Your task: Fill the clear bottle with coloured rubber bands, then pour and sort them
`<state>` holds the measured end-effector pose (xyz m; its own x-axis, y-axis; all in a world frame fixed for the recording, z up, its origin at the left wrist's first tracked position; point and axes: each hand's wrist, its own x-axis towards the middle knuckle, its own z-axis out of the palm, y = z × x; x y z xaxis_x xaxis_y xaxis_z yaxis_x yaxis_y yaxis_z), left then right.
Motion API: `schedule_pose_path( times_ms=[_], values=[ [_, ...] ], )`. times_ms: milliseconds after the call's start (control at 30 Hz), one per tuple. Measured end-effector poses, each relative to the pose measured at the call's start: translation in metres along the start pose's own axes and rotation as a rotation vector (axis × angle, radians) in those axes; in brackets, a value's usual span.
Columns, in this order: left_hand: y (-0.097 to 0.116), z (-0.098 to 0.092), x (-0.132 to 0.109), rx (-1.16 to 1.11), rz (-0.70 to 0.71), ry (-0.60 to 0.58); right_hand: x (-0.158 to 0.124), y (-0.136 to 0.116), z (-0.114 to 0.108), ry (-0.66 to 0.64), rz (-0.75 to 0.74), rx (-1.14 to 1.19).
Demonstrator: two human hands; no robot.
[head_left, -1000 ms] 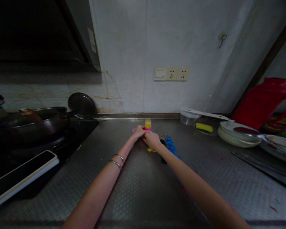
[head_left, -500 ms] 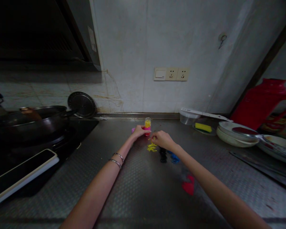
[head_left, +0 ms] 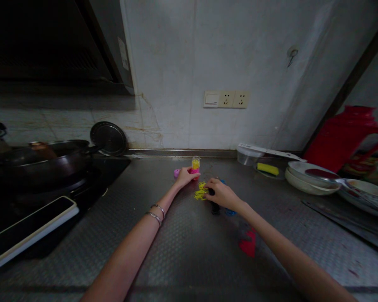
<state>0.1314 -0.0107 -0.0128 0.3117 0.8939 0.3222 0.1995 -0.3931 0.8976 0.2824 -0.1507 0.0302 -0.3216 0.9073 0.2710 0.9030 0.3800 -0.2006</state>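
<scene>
My left hand (head_left: 185,175) is closed round the pink base of a small clear bottle (head_left: 195,162) that stands upright and holds yellow bits. A pink lid (head_left: 176,172) lies just left of that hand. My right hand (head_left: 221,193) rests on the steel counter (head_left: 182,247) with its fingertips pinched at a loose pile of small yellow bands (head_left: 200,191). A black pile (head_left: 214,207) and a blue pile (head_left: 229,212) lie partly hidden under that hand. A red pile (head_left: 247,246) lies nearer me, beside my right forearm.
A black wok (head_left: 47,157) sits on the stove at left, with a round metal lid (head_left: 108,138) leaning on the wall. A phone-like slab (head_left: 28,230) lies at the stove's front. Right: clear tub (head_left: 248,154), yellow sponge (head_left: 268,168), stacked plates (head_left: 311,178), red thermos (head_left: 346,134).
My right hand drew back from the bottle and came down onto the piles of bands, fingertips now at the yellow pile. The left hand stayed on the bottle.
</scene>
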Motion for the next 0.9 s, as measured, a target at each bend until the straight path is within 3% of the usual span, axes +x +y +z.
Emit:
schedule_pose_path(
  times_ms=[300,900],
  values=[
    [0.002,-0.001,-0.002,0.020,0.032,0.006,0.000,-0.002,0.009,0.004,-0.030,-0.070],
    [0.006,-0.004,-0.005,0.098,0.053,-0.004,0.000,-0.013,0.001,-0.120,-0.095,-0.150]
  ],
)
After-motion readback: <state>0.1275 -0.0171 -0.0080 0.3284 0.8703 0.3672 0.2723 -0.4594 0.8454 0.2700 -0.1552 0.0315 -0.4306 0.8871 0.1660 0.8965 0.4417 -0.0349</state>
